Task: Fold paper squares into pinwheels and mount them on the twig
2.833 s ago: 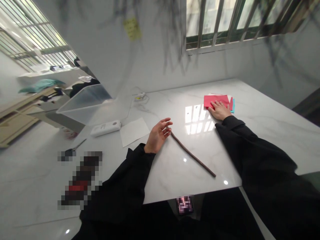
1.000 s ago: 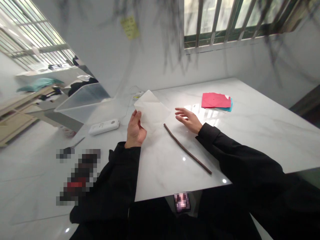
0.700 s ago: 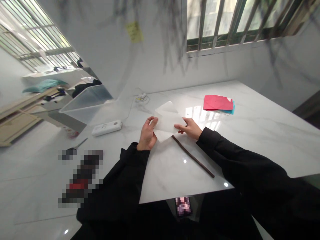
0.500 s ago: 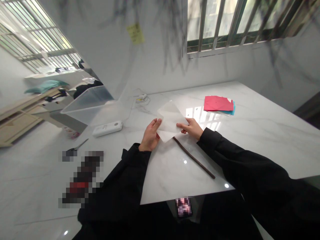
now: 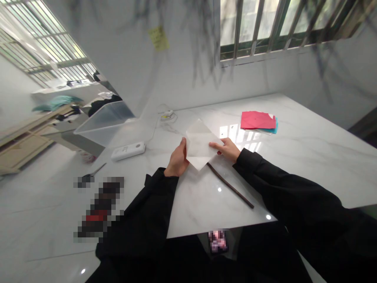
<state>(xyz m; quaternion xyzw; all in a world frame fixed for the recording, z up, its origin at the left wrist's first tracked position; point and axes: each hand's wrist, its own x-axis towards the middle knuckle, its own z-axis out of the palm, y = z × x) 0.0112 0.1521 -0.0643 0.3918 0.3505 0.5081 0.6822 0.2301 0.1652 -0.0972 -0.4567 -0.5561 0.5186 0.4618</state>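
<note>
While fingers (image 5: 216, 146) hold paper (image 5: 200, 143), the marbled tabletop (image 5: 306, 165) mirrors a barred window (image 5: 273, 27).

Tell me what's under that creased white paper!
A long, thin brown stick: its near part shows on the white marbled table, but the creased white paper covers its far end.

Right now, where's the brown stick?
Head view, right of centre: the brown stick lies on the white tabletop, slanting down-right from the white paper.
</note>
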